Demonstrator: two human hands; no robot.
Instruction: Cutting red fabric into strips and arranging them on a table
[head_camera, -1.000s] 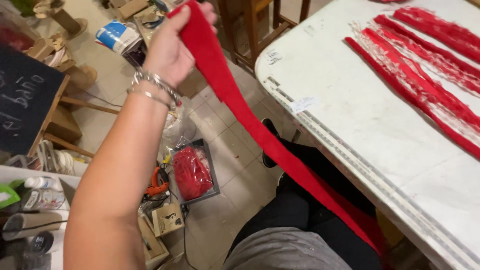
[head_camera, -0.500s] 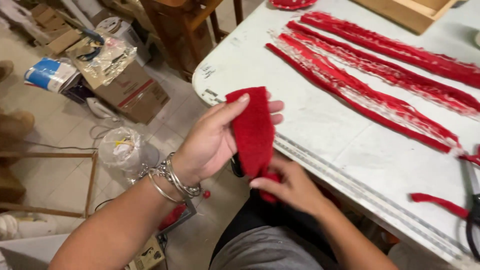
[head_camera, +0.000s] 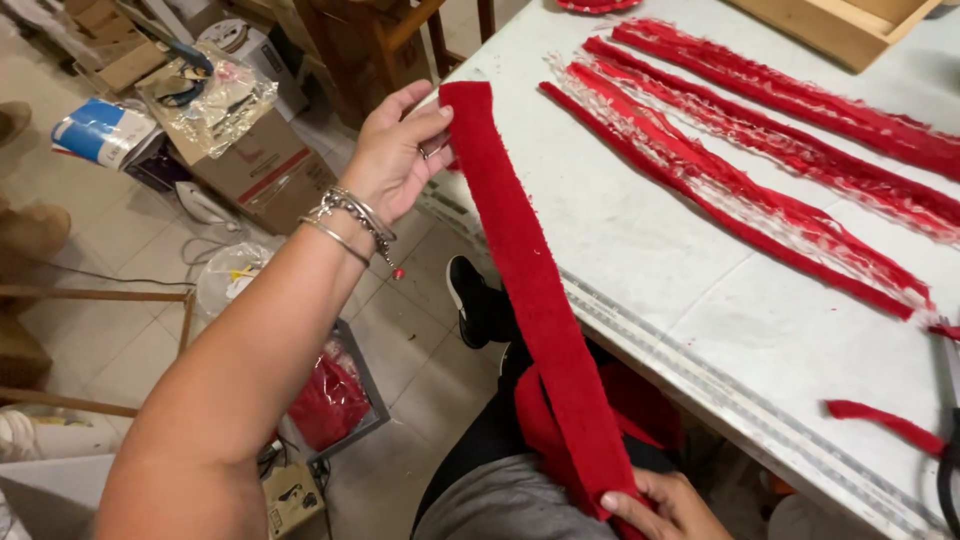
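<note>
A long red fabric strip (head_camera: 530, 290) stretches from the white table's corner down to my lap. My left hand (head_camera: 400, 150), with silver bracelets on the wrist, pinches the strip's upper end beside the table edge. My right hand (head_camera: 665, 505) grips the lower end near my lap, where the strip folds back on itself. Several frayed red strips (head_camera: 740, 190) lie in rows across the white table (head_camera: 700, 330).
A wooden tray (head_camera: 840, 25) sits at the table's far edge. Black scissors (head_camera: 948, 440) and a short red scrap (head_camera: 885, 420) lie at the right. On the floor stand cardboard boxes (head_camera: 255, 160), a bag of red material (head_camera: 325, 400) and a dark wooden chair (head_camera: 370, 40).
The strip was bunched between both hands half a second ago; my left hand has now lifted toward the table corner and my right has dropped to my lap, pulling the strip out straight.
</note>
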